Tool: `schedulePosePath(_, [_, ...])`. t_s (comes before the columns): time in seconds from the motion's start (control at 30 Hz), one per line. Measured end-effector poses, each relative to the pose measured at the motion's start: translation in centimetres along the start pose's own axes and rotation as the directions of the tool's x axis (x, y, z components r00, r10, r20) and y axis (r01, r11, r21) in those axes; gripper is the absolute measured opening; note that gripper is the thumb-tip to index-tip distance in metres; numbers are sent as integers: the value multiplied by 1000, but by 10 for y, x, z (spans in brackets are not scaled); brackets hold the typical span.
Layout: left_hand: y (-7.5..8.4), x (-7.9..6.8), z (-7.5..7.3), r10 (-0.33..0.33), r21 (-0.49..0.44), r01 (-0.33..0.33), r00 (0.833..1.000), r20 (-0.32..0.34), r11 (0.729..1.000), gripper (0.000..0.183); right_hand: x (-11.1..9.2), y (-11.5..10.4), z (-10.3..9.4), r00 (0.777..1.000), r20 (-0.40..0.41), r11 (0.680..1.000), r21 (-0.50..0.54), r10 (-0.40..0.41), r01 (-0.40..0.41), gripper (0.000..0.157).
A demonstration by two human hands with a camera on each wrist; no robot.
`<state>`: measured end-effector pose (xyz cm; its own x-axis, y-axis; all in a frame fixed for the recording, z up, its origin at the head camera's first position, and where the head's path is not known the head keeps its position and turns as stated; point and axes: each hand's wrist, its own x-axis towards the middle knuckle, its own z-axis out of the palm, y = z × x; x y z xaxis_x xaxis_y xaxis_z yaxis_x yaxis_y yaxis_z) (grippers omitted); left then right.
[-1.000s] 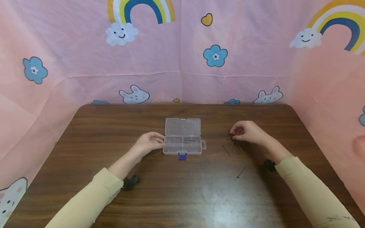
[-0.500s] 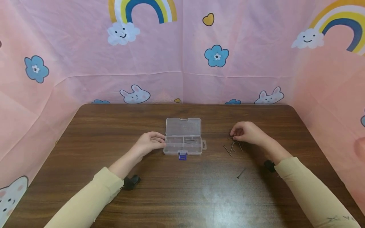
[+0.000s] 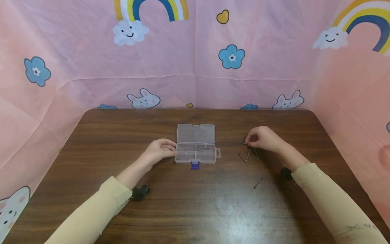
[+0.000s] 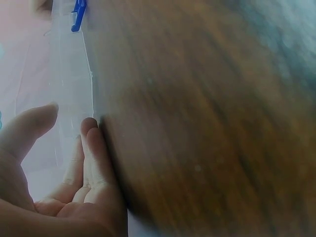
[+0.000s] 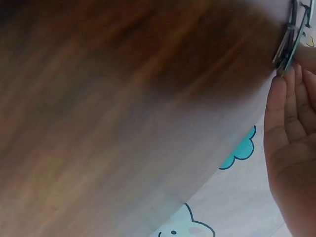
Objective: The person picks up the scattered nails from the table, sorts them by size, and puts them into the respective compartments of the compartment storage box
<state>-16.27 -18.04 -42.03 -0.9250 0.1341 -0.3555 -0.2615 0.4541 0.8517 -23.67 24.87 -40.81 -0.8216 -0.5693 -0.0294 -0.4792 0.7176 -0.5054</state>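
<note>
A clear plastic compartment box [image 3: 186, 157] lies with its lid [image 3: 196, 133] folded back and a blue latch [image 3: 195, 165] at its front. A pair of nails [image 3: 203, 148] lies in its back right compartment. My left hand [image 3: 158, 151] rests its fingertips against the box's left end; in the left wrist view its fingers [image 4: 98, 153] look straight, with the thumb apart from them. Over the loose nails [image 3: 248, 155] to the right, my right hand [image 3: 263, 138] pinches a nail [image 3: 244, 143] between thumb and fingertips. More nails [image 5: 291, 42] crowd its fingertips in the right wrist view.
One more nail [image 3: 258, 183] lies apart, nearer the front. The brown wooden table [image 3: 195, 210] reaches back to a pink patterned cloth [image 3: 170, 61], which also hangs at both sides. A hanging tab [image 3: 218, 153] sticks out from the box's right end.
The head view has tilted down slightly, then up-shifted the whole scene a little. My right hand has risen slightly with the nail; my left hand stays at the box.
</note>
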Motion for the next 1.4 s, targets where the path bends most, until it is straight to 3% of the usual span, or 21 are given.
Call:
schedulePosePath(0.5, [0,1,1,15,-8,-15,1000,5,1000,44,15,-13,-4,1000,-22,1000,14,9,-9,8])
schedulePosePath(1.1, [-1,1,-1,-1,-7,1,1000,2,1000,42,42,-58,2,989,-81,985,112,-120,129,7])
schedulePosePath(1.4, [0,2,0,1,-13,-1,1000,6,1000,41,53,-77,14,988,-60,976,161,-139,147,7])
